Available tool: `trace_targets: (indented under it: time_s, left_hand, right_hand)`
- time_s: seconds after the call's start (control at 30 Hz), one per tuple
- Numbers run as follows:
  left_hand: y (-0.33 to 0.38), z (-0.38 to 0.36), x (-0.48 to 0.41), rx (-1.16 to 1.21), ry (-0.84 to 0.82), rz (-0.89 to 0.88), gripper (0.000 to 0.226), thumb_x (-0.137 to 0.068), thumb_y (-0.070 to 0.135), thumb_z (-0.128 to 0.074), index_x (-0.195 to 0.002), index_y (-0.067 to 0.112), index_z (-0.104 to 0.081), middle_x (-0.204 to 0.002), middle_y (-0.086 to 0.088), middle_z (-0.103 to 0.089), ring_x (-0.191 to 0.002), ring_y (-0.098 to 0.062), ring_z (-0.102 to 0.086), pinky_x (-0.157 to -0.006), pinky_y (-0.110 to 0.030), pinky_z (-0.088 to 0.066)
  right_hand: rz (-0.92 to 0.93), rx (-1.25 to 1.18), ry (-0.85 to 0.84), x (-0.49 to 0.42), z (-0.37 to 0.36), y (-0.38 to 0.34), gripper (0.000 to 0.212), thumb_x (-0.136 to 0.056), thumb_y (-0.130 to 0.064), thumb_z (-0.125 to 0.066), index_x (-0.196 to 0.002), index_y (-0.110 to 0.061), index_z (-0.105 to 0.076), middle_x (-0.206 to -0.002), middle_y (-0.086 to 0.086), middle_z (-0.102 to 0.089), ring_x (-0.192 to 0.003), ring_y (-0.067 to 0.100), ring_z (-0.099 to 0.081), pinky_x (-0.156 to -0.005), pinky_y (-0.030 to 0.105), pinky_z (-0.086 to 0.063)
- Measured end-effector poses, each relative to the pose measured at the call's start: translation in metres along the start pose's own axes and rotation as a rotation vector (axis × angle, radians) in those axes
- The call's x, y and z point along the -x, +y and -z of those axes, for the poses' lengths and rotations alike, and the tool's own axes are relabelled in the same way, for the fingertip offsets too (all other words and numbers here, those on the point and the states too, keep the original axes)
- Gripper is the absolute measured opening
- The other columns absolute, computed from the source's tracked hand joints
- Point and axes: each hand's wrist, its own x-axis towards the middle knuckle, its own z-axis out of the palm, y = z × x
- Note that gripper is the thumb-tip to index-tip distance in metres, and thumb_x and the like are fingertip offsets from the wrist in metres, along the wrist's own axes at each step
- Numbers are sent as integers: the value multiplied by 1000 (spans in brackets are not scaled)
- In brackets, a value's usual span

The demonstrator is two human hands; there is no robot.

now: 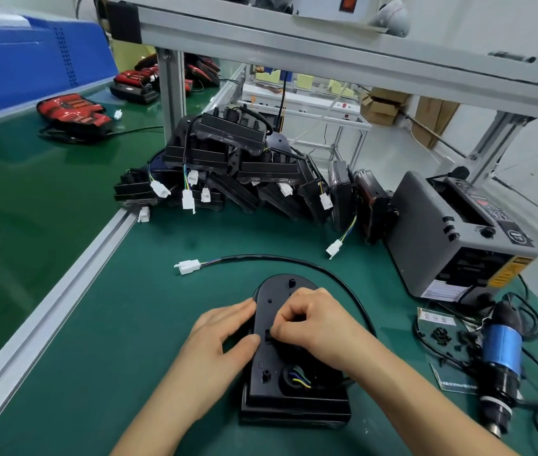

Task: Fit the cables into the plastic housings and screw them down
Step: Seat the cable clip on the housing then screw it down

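cable seating in progress on one black housing at the front of the worktop

we steady the plastic housing (pixel 280 350) with our left hand (pixel 224 334), fingers spread flat along its left edge and gripping nothing, while our right hand (pixel 310 324) has its fingers pinched together on a small black piece at the housing's middle; we cannot tell exactly what it is. the cable (pixel 310 263) loops behind, its white connector (pixel 189 267) lying free on the worktop (pixel 129 324), and coloured wires show in the round opening near us. we judge the fitting only part done and the screwing not begun: the electric screwdriver (pixel 501 360) lies untouched to the right beside loose black screws (pixel 442 335). a pile of housings (pixel 234 169) waits behind. the blue bin (pixel 30 60) far left shows no contents.
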Motion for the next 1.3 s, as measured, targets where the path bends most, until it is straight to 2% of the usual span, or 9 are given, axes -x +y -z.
trace_targets:
  time_s: [0.2,0.47,0.63,0.77,1.07,1.3]
  left_hand:
    - [0,0,0,1,0,-1,47,-91,21,-60,-133,39,-48,-131,36,-40,-128,19,-22,-104,-4,-17]
    - [-1,0,0,1,-5,1,48,-90,23,-61,-129,44,-46,-128,39,-40,-125,23,-20,-98,3,-16]
    - [-1,0,0,5,-6,22,47,-90,24,-61,-131,43,-47,-130,38,-40,-126,23,-20,-102,-4,-19]
    - [0,1,1,-9,-10,27,47,-90,24,-61,-131,42,-47,-129,38,-40,-126,22,-20,-101,-3,-18]
    - [5,0,1,-38,-1,40,48,-91,24,-60,-134,39,-46,-123,44,-35,-123,25,-16,-106,-9,-16]
    - [6,1,0,-40,4,36,48,-90,23,-61,-133,39,-48,-120,45,-35,-119,28,-18,-106,-9,-17]
  right_hand:
    - [3,29,36,2,-2,1,25,-79,-23,-66,-57,-33,-60,-82,-13,-56,-102,5,-41,-82,16,-35]
    - [9,65,48,3,-3,0,18,-80,-25,-66,-63,-28,-65,-83,-13,-56,-102,7,-39,-88,23,-37]
    - [12,74,52,3,-4,0,15,-80,-26,-65,-65,-25,-68,-81,-14,-55,-102,7,-39,-86,23,-37]
    - [6,73,47,3,-4,-1,13,-80,-26,-66,-67,-25,-67,-82,-14,-55,-103,6,-39,-86,23,-37]
    - [28,168,51,3,-4,-2,21,-81,-30,-65,-63,-33,-55,-82,-14,-51,-99,6,-36,-85,23,-35]
    - [74,209,73,4,-4,0,12,-81,-34,-65,-76,-31,-54,-90,-14,-51,-101,8,-38,-83,24,-35]
